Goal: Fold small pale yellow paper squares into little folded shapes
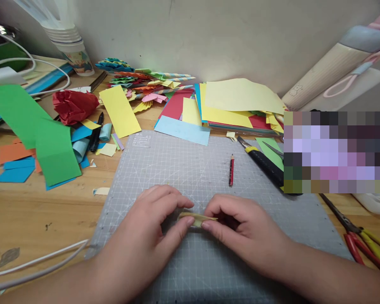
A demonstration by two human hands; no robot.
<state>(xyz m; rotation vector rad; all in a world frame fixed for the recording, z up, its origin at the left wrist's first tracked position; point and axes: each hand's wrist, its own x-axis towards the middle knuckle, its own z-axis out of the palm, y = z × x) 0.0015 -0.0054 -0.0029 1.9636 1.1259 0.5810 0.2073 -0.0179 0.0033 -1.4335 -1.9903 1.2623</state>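
Note:
A small, narrow piece of folded pale yellow-green paper (197, 222) is between my two hands, just above the grey cutting mat. The thumb of my left hand (164, 215) presses on its left part, with the fingers curved over behind it. My right hand (237, 219) pinches the right end between thumb and curled fingers. Part of the paper is hidden by the thumbs. Beyond my right hand, a short red and black pencil (231, 170) lies on the cutting mat (171, 164).
A box cutter (266, 166) rests on the mat's right, with red-and-yellow-handled scissors (354, 234) nearer. Coloured paper sheets (240, 95) and paper flowers (148, 82) lie along the wall. At left are green paper (47, 131), a black marker (96, 133) and white cables (44, 264).

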